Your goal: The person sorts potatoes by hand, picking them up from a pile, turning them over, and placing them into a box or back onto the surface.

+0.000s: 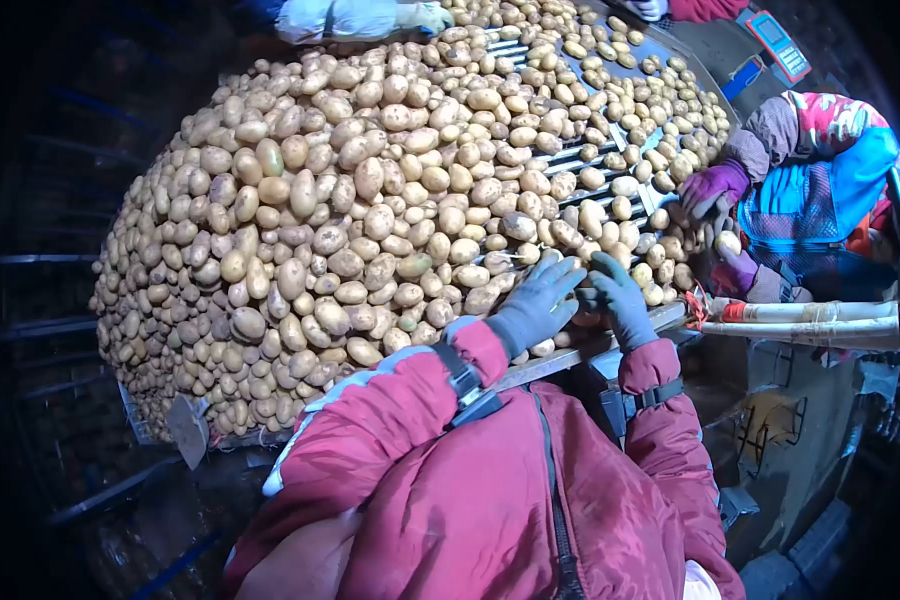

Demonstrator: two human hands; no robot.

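Note:
My left hand [539, 305], in a blue-grey glove, lies over the near edge of a big heap of potatoes [370, 180], its fingers stretched out toward the right. Close beside it, my right hand [622, 298] wears a similar glove. Its fingers are apart and slightly bent, reaching over potatoes at the edge. Between the two hands a few potatoes sit in shadow, partly hidden by the fingers. Neither hand visibly grips a potato. Just beyond them, metal bars [582, 157] show between the potatoes.
At the right, a co-worker's purple-gloved hands [718, 190] are at the potatoes, one with a potato. Another person's gloved hand [425, 17] is at the top. White pipes [820, 312] stick out at right. A red handheld device [778, 45] is at upper right.

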